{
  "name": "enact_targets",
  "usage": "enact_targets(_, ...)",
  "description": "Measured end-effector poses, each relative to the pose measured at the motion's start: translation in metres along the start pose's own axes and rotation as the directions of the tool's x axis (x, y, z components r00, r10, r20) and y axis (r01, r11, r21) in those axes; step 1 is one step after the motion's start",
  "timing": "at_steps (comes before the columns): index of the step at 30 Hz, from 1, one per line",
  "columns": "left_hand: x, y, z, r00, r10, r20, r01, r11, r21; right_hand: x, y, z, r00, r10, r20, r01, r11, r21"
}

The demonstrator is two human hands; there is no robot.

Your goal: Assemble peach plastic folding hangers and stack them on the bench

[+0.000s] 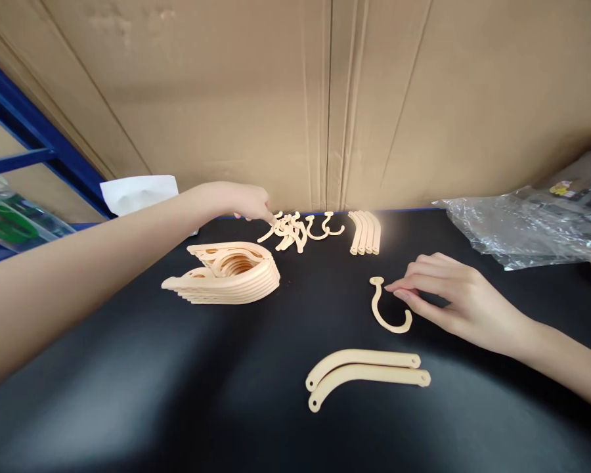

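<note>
My left hand [249, 200] reaches to the back of the table, its fingers drawn together at a loose pile of cream plastic hooks [289, 230]. What its fingertips hold, if anything, is too small to make out. Beside a single hanger hook [378, 315], my right hand [438, 292] hovers with thumb and forefinger slightly apart and nothing between them. Two curved hanger arms [369, 368] lie side by side in front of that hook. Under my left forearm's far side sits a neat stack of folded hangers [231, 286].
Several more curved arms [365, 233] lie in a row at the back, right of the hooks. A clear plastic bag [517, 223] covers the right rear corner. White paper [140, 192] and a blue frame [54, 144] are at left. Cardboard [226, 98] stands behind the black table [256, 407].
</note>
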State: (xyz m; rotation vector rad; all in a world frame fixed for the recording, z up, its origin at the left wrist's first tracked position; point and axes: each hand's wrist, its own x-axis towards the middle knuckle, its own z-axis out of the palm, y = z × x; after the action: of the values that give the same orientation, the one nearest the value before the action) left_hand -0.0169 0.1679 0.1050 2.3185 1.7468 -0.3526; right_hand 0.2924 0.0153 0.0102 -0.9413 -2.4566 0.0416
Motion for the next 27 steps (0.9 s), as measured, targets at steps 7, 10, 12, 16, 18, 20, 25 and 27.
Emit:
enact_targets(7, 0.023, 0.0, 0.014, 0.965, -0.154, 0.21, 0.185, 0.974, -0.134, -0.002, 0.0, -0.002, 1.0, 0.015, 0.015, -0.015, 1.0, 0.026)
enact_targets(10, 0.023, -0.001, 0.011, 0.96, -0.159, 0.232, 0.204, 0.961, -0.185, -0.001, -0.001, -0.001, 0.999, 0.017, 0.033, -0.018, 0.999, 0.035)
enact_targets(12, 0.025, -0.001, 0.011, 0.958, -0.176, 0.225, 0.223, 0.954, -0.202, -0.001, -0.001, 0.0, 0.999, 0.014, 0.042, -0.015, 0.999, 0.036)
enact_targets(16, 0.032, -0.003, 0.014, 0.959, -0.191, 0.208, 0.239, 0.943, -0.233, -0.001, -0.002, 0.002, 0.998, 0.02, 0.058, -0.022, 0.999, 0.038)
enact_targets(18, 0.035, -0.005, 0.016, 0.963, -0.182, 0.198, 0.23, 0.94, -0.252, -0.001, -0.002, 0.002, 0.998, 0.024, 0.062, -0.027, 0.999, 0.043)
enact_targets(20, 0.037, -0.007, 0.018, 0.968, -0.171, 0.185, 0.217, 0.938, -0.272, -0.002, -0.002, 0.003, 0.997, 0.024, 0.068, -0.028, 0.998, 0.05)
enact_targets(25, 0.041, -0.016, 0.02, 0.978, -0.141, 0.156, 0.183, 0.934, -0.307, -0.002, -0.002, 0.004, 0.995, 0.024, 0.092, -0.03, 0.997, 0.068)
enact_targets(27, 0.043, -0.02, 0.021, 0.982, -0.128, 0.137, 0.165, 0.937, -0.308, -0.003, -0.003, 0.004, 0.995, 0.023, 0.099, -0.03, 0.997, 0.074)
